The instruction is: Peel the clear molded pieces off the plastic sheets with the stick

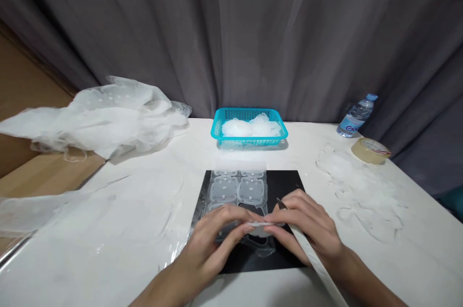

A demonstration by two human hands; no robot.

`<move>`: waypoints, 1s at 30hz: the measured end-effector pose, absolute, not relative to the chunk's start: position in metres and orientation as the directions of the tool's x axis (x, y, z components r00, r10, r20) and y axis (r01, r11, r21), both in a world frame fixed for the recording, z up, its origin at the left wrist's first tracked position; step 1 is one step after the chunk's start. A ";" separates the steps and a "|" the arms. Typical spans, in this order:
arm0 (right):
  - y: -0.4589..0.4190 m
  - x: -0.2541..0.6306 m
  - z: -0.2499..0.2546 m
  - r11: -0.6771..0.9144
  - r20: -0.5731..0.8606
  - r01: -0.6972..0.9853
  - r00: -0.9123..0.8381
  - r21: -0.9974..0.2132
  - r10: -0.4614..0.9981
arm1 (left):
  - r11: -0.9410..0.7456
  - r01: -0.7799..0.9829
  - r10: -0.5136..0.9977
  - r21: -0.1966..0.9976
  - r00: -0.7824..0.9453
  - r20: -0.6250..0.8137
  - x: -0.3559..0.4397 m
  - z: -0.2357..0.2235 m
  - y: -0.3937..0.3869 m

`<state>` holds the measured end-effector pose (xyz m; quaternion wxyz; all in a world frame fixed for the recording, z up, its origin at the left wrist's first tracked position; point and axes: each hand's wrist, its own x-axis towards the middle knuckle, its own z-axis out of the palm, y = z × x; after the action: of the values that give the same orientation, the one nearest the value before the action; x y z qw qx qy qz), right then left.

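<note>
My left hand (217, 234) pinches one edge of a small translucent white plastic piece (259, 230) between thumb and fingers. The opposite edge is pinched by my right hand (307, 225). Tucked in that hand is also a long white-handled tool (314, 259) with a dark pointed tip; its exact kind I cannot tell. Under both hands lies a clear sheet of rounded translucent pieces (224, 189), spread over a black mat (284, 181). Dark openings show in the sheet just beyond the held piece. My left hand covers part of the sheet.
A turquoise basket (249, 140) holding translucent white pieces stands at the back. To the left, crumpled plastic sheeting (119, 114) lies heaped over a cardboard box (54, 172). At right are a water bottle (356, 118), a tape roll (371, 151) and clear plastic scraps (365, 191).
</note>
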<state>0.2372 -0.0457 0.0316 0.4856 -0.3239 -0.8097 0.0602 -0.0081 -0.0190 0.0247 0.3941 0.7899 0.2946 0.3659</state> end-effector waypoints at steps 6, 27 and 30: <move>-0.051 0.236 0.034 0.790 0.760 0.469 -0.318 -0.395 0.568 | -0.581 0.118 0.695 0.805 0.587 0.416 -0.005 0.036 -0.021; -0.049 0.235 0.042 0.750 0.705 0.541 -0.355 -0.380 0.614 | -0.475 0.200 0.802 0.857 0.500 0.328 -0.003 0.031 -0.023; -0.044 0.241 0.047 0.736 0.669 0.504 -0.354 -0.452 0.654 | -0.375 0.188 0.852 0.908 0.456 0.258 -0.006 0.025 -0.021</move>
<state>0.2407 -0.0436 0.0470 0.4450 -0.3537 -0.8184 0.0840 -0.0060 -0.0212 0.0245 0.4331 0.7351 0.3536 0.3835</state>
